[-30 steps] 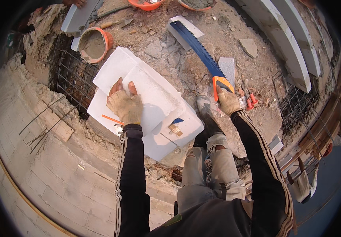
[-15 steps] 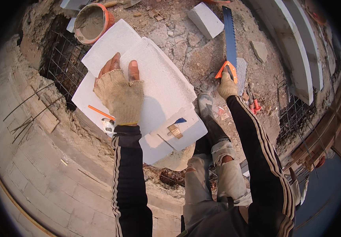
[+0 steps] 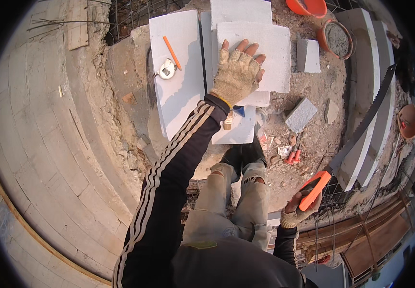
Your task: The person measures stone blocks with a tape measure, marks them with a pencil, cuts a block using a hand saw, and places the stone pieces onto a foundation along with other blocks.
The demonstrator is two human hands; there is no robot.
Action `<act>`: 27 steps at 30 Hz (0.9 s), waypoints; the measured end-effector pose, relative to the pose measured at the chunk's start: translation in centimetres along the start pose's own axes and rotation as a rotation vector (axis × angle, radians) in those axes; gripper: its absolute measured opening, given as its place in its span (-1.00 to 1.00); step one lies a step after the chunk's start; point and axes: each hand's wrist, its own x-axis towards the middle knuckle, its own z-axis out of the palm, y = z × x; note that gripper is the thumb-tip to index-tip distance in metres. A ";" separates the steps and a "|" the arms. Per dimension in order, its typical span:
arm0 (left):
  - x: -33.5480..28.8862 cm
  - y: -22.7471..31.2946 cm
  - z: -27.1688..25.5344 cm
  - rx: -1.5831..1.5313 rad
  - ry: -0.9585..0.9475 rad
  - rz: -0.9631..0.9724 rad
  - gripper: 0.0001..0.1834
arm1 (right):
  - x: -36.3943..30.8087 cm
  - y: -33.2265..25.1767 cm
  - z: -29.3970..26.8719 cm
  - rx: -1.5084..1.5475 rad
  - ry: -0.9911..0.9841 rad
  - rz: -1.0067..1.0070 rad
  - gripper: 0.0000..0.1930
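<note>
A hand saw (image 3: 354,139) is held up at the person's lower right. Its long axis slants: the orange handle (image 3: 314,188) is low and near the body, and the long, dark blade points away from the person and to the right, curving slightly in this wide view. The gloved right hand (image 3: 303,209) is closed around the handle. The gloved left hand (image 3: 238,72) lies palm down, fingers spread, on a white block (image 3: 275,60) at the top of a stack straight ahead.

At the far right of the stack are 2 orange buckets. The nearer bucket (image 3: 321,42) contains grey mortar (image 3: 336,41); the farther bucket (image 3: 314,12) is cut off by the picture's edge, its contents unclear. A brownish-orange vessel (image 3: 411,127) at the right rim holds something small and red.

Left of the stack, across a narrow dark gap, a white slab (image 3: 175,103) carries an orange pencil (image 3: 172,53) and a tape measure (image 3: 167,69) just beside it. Between the stack and 2 long upright panels (image 3: 359,105), a strip of rubble ground bears 2 small blocks (image 3: 301,115) and a red-handled tool (image 3: 293,156). The blade overlaps the panels in view; whether it touches them, I cannot tell.
</note>
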 end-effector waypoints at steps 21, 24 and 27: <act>-22.9 -8.5 -7.6 -1.113 -0.222 -0.922 -0.41 | -7.5 -8.4 31.6 -0.271 -0.951 -0.642 -0.56; -23.1 -10.0 -5.2 -1.060 -0.370 -0.965 -0.40 | -8.2 -6.8 34.1 -0.333 -0.957 -0.643 -0.62; -25.7 -11.4 -0.9 -1.163 -0.297 -1.024 -0.42 | -8.3 -6.6 34.8 -0.342 -1.051 -0.602 -0.65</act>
